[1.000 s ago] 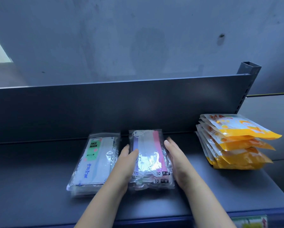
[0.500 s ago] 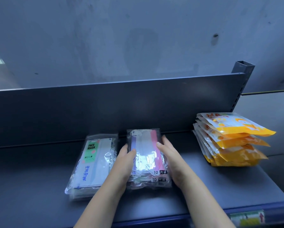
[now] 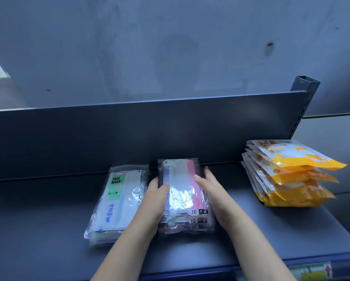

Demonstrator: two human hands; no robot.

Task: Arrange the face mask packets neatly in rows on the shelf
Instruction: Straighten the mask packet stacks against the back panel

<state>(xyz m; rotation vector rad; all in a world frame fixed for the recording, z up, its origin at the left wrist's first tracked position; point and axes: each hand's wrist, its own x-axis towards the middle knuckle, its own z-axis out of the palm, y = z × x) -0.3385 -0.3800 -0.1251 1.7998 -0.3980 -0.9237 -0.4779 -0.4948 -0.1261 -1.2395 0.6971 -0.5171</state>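
A stack of clear packets with pink, white and purple masks [image 3: 183,196] lies in the middle of the dark shelf [image 3: 38,220]. My left hand [image 3: 156,201] presses flat against its left side and my right hand [image 3: 212,191] against its right side, thumbs over the top packet. Left of it lies a stack of clear packets labelled FACE MASK [image 3: 117,199], slightly slanted. At the right sits a fanned pile of yellow and orange packets [image 3: 287,173].
The shelf's back panel [image 3: 149,128] rises behind the stacks, with an upright post [image 3: 304,86] at its right end. A price label [image 3: 309,270] sits on the blue front edge. A grey wall stands behind.
My hands have slid slightly further along the sides of the middle stack, the right thumb now over its top. The stack stays put; the view shifted a little.
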